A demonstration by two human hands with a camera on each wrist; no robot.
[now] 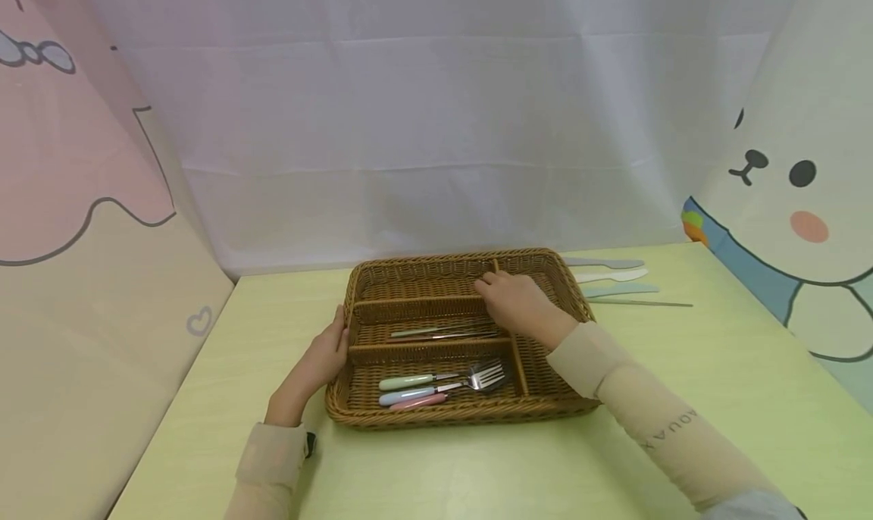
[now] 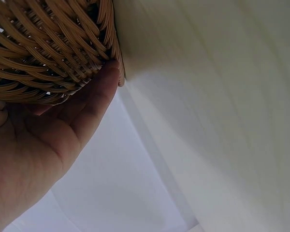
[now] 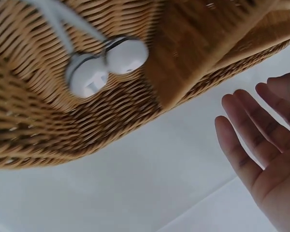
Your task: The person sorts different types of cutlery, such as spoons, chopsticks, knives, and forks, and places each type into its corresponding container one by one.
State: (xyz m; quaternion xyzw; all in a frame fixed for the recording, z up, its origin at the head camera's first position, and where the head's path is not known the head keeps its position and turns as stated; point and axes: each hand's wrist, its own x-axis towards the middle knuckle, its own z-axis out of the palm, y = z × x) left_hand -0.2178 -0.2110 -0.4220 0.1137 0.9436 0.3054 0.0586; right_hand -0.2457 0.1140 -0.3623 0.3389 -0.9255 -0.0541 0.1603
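A brown wicker basket (image 1: 464,414) with wooden dividers sits on the table. My left hand (image 1: 326,353) rests along its left side, and the left wrist view shows the straight fingers (image 2: 94,104) against the outer weave. My right hand (image 1: 514,300) is over the dividers near the back right; in the right wrist view its loosely extended fingers (image 3: 246,130) hold nothing. Forks (image 1: 486,376) with green, blue and pink handles lie in the front compartment, and chopsticks (image 1: 446,336) in the middle one. Two pieces with rounded white ends (image 3: 128,55) lie in a basket compartment in the right wrist view.
Right of the basket, several knives (image 1: 624,288) and a thin stick (image 1: 641,302) lie on the pale yellow-green table (image 1: 423,474). A white curtain (image 1: 436,141) hangs behind, with cartoon-printed cloth (image 1: 771,224) along the sides.
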